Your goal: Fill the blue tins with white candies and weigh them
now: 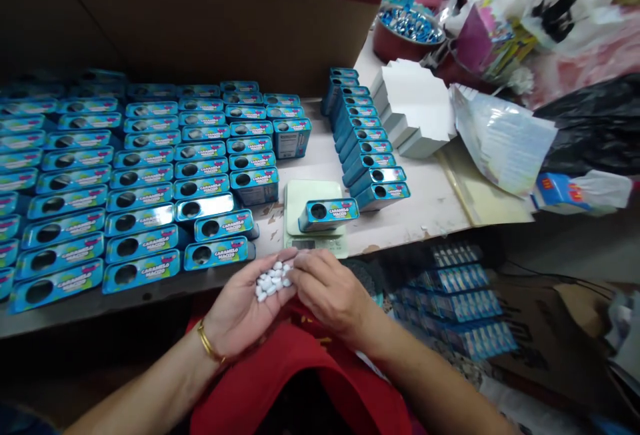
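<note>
Several small white candies [273,282] lie in the upturned palm of my left hand [245,305], which is cupped around them. My right hand [330,288] is closed, its fingertips at the right edge of the candies; what they pinch, if anything, is hidden. Just beyond my hands, one blue tin [330,213] with a round dark opening on top stands on a pale green scale [313,190]. The scale's front display is partly covered by my fingers.
Rows of blue tins [143,245] fill the table's left side. Another row of tins [367,135] is right of the scale, beside stacked white cartons [417,105]. A red bowl [407,45] holds blue wrapped pieces. Packed boxes [460,302] sit below the table at right.
</note>
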The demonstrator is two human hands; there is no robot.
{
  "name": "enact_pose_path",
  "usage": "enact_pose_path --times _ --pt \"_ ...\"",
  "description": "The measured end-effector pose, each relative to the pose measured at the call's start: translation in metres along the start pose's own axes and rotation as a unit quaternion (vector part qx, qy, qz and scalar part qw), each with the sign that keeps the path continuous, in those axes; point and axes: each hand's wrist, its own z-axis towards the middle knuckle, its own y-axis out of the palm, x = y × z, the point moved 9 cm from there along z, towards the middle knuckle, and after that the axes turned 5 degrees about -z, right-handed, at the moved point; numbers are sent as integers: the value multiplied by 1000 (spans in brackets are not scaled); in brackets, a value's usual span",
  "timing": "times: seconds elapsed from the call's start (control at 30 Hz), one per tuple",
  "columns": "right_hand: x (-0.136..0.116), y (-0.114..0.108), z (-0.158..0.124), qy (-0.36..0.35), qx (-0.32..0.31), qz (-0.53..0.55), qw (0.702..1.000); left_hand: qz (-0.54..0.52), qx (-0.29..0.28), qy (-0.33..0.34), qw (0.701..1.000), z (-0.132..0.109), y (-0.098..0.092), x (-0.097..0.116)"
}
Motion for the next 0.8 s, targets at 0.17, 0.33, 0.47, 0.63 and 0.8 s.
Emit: enact_pose_path --times 0.17,0.33,0.47,0.63,0.8 --pt "16 -39 21 9 77 9 997 -27 -24 65 997 -5 39 18" --pt "40 -58 33 49 112 2 993 -58 -16 104 993 -5 57 25" --pt "61 -60 35 87 120 12 989 -69 -9 122 990 -4 61 27" --pt "58 -67 26 105 140 11 984 -72 -27 128 989 -4 62 30" --pt "9 -39 13 57 52 -52 996 -36 -14 102 994 -11 33 18"
